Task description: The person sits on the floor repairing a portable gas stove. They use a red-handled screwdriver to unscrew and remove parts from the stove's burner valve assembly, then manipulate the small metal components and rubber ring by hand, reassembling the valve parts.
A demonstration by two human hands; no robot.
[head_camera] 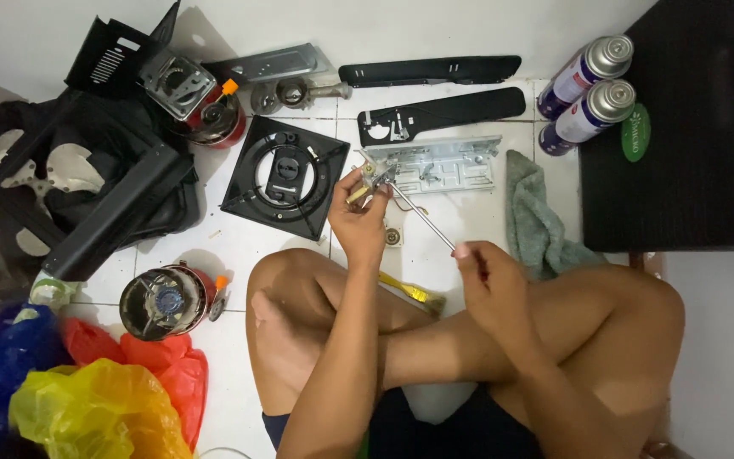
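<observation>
Hands: two; left hand pinches a small metal valve part, right hand grips a screwdriver whose tip meets that part, above the knees.
Gas canisters: two, lying side by side.
Red burners: two.
Black strips: two.
Burner plate: one, black, square.
Cloth: one, grey-green.
Surface: white tiled floor against a white wall.

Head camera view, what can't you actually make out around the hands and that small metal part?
- Small metal valve part: mostly covered by the left hand; its shape is unclear.
- Screwdriver: handle hidden inside the right hand; tip lost against the valve part.
- Yellow-handled tool: both ends hidden by the arms and legs.
- Gas canisters: bases hidden behind the black case.
</observation>
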